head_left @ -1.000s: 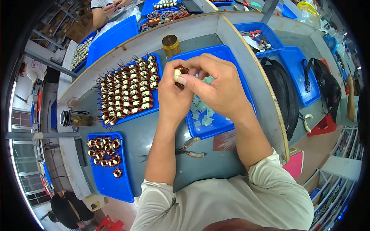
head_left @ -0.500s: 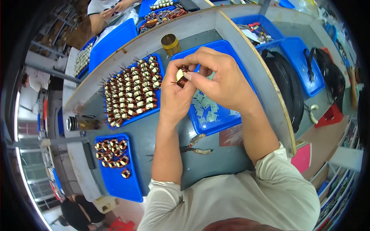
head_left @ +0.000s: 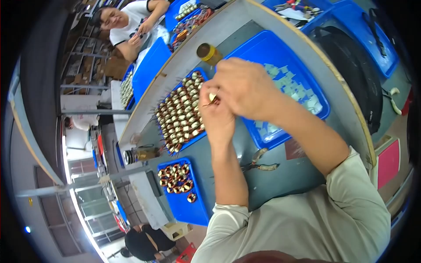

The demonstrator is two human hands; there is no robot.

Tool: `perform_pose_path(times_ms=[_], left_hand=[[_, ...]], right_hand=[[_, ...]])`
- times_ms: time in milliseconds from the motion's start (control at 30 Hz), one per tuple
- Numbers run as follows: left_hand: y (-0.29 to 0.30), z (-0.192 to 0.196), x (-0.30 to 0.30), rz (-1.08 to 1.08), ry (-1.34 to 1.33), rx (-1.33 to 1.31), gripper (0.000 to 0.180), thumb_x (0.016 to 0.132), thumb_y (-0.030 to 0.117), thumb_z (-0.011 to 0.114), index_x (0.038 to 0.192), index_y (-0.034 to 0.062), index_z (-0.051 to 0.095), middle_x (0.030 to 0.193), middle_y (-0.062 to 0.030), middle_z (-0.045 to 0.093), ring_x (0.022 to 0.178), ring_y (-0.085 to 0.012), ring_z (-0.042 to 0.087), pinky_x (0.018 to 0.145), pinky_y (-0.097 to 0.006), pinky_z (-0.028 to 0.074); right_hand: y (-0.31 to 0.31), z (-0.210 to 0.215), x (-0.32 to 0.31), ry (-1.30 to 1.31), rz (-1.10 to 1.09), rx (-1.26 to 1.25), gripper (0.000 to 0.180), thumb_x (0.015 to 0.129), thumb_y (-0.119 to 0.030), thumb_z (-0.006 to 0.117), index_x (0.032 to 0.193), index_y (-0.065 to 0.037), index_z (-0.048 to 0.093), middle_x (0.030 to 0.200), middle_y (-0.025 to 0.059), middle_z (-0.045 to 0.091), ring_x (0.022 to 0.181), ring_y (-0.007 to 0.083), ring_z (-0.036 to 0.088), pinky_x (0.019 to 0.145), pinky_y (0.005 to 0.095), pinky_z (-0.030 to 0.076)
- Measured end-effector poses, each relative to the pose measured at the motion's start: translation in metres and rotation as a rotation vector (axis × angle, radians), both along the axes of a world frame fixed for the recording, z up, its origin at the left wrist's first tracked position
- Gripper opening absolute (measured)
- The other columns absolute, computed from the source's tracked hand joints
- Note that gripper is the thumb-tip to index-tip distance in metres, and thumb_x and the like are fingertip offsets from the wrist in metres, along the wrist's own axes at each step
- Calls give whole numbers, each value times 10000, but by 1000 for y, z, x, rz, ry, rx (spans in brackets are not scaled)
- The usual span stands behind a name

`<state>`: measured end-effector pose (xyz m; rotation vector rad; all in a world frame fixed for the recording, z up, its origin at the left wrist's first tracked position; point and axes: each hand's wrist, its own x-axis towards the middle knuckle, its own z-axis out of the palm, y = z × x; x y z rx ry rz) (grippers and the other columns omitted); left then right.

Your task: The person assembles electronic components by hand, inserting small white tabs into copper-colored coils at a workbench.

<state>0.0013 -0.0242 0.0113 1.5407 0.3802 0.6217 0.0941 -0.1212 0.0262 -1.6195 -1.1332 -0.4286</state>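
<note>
Head view: we see a small coil (head_left: pixel 213 97) pinched between our two hands, held above the grey table (head_left: pixel 280 175) between two blue trays. Our left hand (head_left: pixel 216 115) closes its fingers on the coil from below, and our right hand (head_left: pixel 247 89) presses on it from above, thumb and fingertips together. Just left of the hands a blue tray (head_left: pixel 199 136) holds rows of wound coils. Under the right hand another blue tray (head_left: pixel 280 52) holds small pale squares. A tape roll (head_left: pixel 207 53) stands beyond the hands. Pliers (head_left: pixel 262 165) lie on the table beside the left forearm. A smaller tray (head_left: pixel 193 210) nearer us holds a cluster of copper coils.
</note>
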Motion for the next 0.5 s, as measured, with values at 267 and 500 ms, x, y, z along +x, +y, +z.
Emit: perform_pose_path(times_ms=[267,500], left_hand=[[14,22,-6,-208,76,-187,344,940,10,725,1246,75,582,843,5,610,659,-64,563,533,-233,431],[28,38,-22,-184,-280,-217,626,901,-28,753,1457,28,471,1347,-166,641,900,-159,676,759,-310,614]], right_hand=[[-7,19,11,476,206,-48,204,878,-196,741,915,4,729,782,116,684,696,261,695,648,390,532],[-18,37,10,757,327,89,161,957,-117,760,1035,22,740,819,-2,675,770,38,616,674,221,489]])
